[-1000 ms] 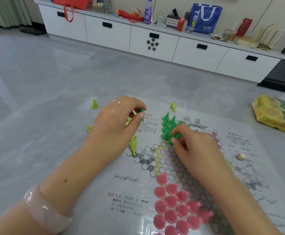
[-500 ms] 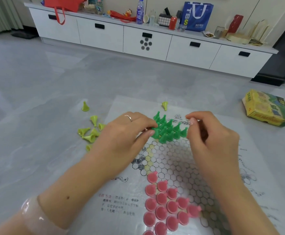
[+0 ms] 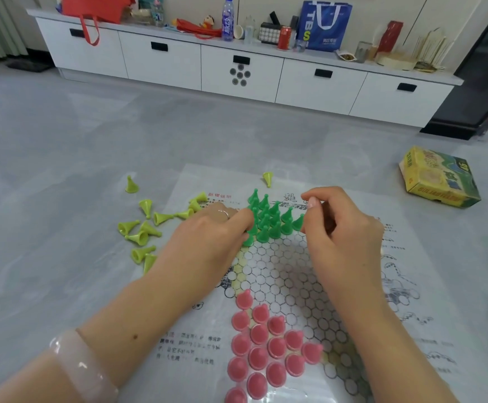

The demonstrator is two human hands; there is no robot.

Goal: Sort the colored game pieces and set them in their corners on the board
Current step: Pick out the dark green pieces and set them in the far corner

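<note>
Board [image 3: 280,274]: white sheet, black-outlined circle grid, black printed text and line drawings, a few pale yellow cells. Dark green pieces [image 3: 269,221] at the board's far corner. Pink pieces [image 3: 266,350] at the board's near corner. Yellow-green pieces [image 3: 145,228] off the board's left edge, on grey marbled floor [image 3: 62,141] (one more of that colour beyond the far corner). Box [image 3: 437,177] right of the board: yellow with green and blue artwork. Bangle [image 3: 84,365] near the board's near-left: translucent pale pink.

Cone pieces [image 3: 269,221] stand at the board's [image 3: 411,286] far corner, domed pieces [image 3: 266,344] at its near corner; loose cones [image 3: 141,231] lie left on the floor [image 3: 62,170], box [image 3: 440,177] far right.
</note>
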